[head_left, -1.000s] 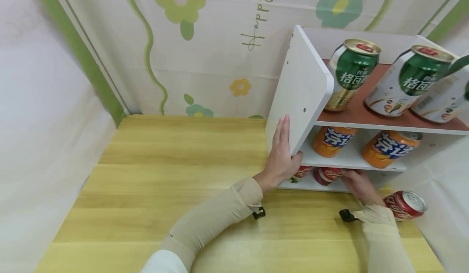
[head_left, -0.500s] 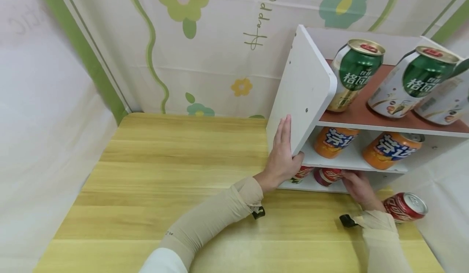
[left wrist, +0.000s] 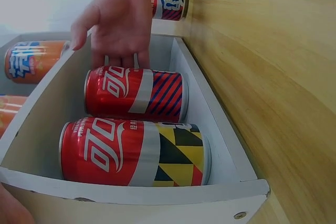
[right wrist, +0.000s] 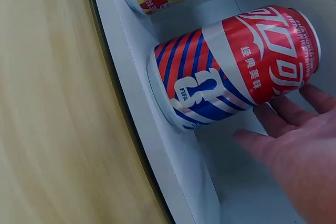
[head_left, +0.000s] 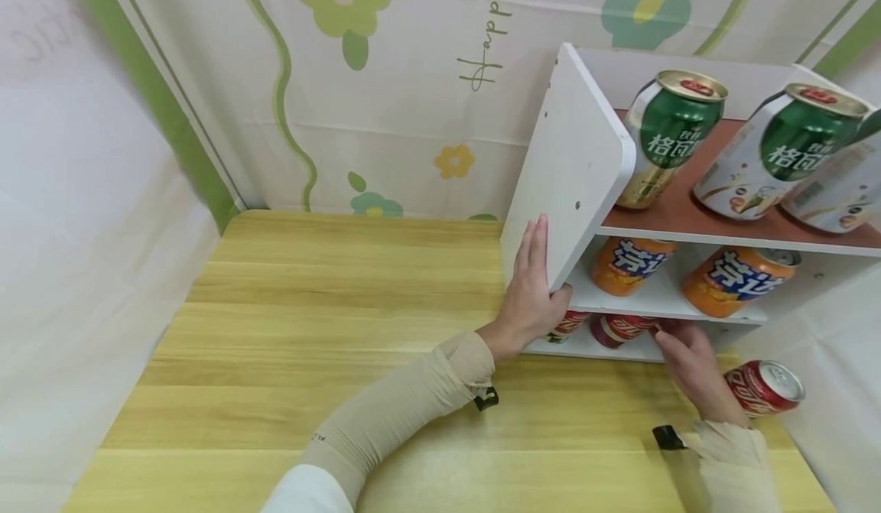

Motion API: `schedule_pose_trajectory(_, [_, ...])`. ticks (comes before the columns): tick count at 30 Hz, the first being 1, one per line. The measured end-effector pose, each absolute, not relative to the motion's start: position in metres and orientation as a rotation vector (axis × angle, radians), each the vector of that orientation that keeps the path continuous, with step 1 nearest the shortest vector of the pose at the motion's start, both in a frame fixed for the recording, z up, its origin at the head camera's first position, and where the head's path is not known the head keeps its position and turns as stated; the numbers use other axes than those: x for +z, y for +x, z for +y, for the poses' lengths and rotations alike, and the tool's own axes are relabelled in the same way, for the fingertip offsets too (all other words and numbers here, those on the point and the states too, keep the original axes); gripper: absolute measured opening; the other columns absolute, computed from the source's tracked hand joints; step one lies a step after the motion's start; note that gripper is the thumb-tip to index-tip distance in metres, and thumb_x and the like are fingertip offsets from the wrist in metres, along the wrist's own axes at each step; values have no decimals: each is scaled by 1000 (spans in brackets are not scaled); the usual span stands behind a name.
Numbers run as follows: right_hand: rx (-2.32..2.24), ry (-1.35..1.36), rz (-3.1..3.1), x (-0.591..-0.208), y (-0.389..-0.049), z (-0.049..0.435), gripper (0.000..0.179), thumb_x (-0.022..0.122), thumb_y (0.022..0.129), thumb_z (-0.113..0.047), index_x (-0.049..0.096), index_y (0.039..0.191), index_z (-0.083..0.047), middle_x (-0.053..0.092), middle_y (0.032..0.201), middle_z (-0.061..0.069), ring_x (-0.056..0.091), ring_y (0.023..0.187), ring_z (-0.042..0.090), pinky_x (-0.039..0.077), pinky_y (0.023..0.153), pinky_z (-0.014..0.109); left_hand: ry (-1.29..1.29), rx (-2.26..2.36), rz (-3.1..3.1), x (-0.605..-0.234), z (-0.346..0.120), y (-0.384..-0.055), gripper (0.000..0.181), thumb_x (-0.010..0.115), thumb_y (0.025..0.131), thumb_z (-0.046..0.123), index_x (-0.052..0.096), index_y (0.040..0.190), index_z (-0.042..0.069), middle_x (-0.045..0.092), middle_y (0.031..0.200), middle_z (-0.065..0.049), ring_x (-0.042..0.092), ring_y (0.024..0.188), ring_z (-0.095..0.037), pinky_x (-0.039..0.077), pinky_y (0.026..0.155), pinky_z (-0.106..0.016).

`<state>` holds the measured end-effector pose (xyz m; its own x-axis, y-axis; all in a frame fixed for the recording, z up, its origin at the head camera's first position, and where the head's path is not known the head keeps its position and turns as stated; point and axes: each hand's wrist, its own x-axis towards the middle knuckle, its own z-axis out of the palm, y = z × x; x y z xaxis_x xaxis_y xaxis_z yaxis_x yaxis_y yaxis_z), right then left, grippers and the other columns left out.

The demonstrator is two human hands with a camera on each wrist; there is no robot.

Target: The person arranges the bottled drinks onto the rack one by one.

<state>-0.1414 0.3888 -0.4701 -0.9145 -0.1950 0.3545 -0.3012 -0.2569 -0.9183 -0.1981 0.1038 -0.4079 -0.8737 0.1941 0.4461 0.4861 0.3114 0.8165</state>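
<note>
My left hand (head_left: 526, 306) rests on the outer side panel of a white shelf unit (head_left: 574, 138), fingers straight, thumb at the front edge. In the bottom compartment lie two red cola cans: a striped one (right wrist: 210, 72) and, left of it, a checkered one (left wrist: 131, 153). The right hand (head_left: 695, 368) reaches into that compartment beside the striped cola can. Its loosely bent fingers (right wrist: 286, 116) are spread at the can's side, not wrapped round it; whether the fingertips touch is unclear. Behind the right wrist, another red cola can (head_left: 764, 389) stands on the table.
Orange soda cans (head_left: 739, 280) stand on the middle shelf. Green-and-white cans (head_left: 677, 142) stand on the reddish top shelf. The wooden table (head_left: 330, 322) extends left of the unit, and a flowered cloth (head_left: 406, 100) hangs behind.
My right hand has drawn back slightly to the right, away from the striped cola can. The left hand has stayed on the side panel.
</note>
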Motion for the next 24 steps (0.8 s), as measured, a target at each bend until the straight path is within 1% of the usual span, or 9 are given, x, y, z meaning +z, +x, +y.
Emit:
schedule_pose_trajectory(4, [2337,644,-1886,-469,-135,392,66,31,100,18,25,158,-12,42,153,-3,43,137,6,40,107,18,-620,-1589,-2317,-408,104,-198,106,62,83,9,-3,164,28,4,171,-3,17,154,-21,36,114,-52])
schedule_pose_trajectory(6, [2339,657,-1875,-469,-133,394,66,31,100,18,22,159,-10,42,153,-1,44,137,7,40,108,20,-620,-1590,-2319,-408,104,-198,106,62,83,10,-3,164,28,4,171,-2,17,154,-21,37,113,-52])
schedule_pose_trajectory(9, [2358,681,-1828,-468,-130,396,63,32,100,17,24,158,-6,46,152,3,47,137,11,40,109,23,-613,-1588,-2320,-408,104,-198,105,62,83,10,-3,164,29,5,171,-3,17,153,-21,37,113,-52])
schedule_pose_trajectory(13, [2372,741,-1773,-467,-128,399,60,34,101,16,26,157,-2,47,152,6,47,138,14,40,110,25,-610,-1583,-2319,-407,104,-198,105,62,83,10,-3,164,29,5,171,-3,18,153,-22,36,114,-53])
schedule_pose_trajectory(19, [2340,829,-1750,-464,-123,399,63,32,98,21,21,158,4,46,153,10,46,140,17,40,111,28,-607,-1583,-2327,-407,104,-197,106,62,83,9,-3,164,28,4,171,-2,18,153,-22,35,114,-52])
schedule_pose_trajectory(21, [2305,814,-1793,-462,-120,399,65,31,97,23,18,158,5,44,153,10,45,140,16,41,110,27,-604,-1584,-2332,-408,104,-197,106,62,83,9,-3,164,28,4,171,-2,18,153,-22,36,114,-51])
schedule_pose_trajectory(24, [2206,669,-1915,-458,-115,398,64,35,98,23,22,158,3,46,152,6,48,137,14,45,105,24,-604,-1583,-2334,-408,104,-197,106,62,83,9,-3,164,28,4,171,-2,17,154,-22,35,115,-51])
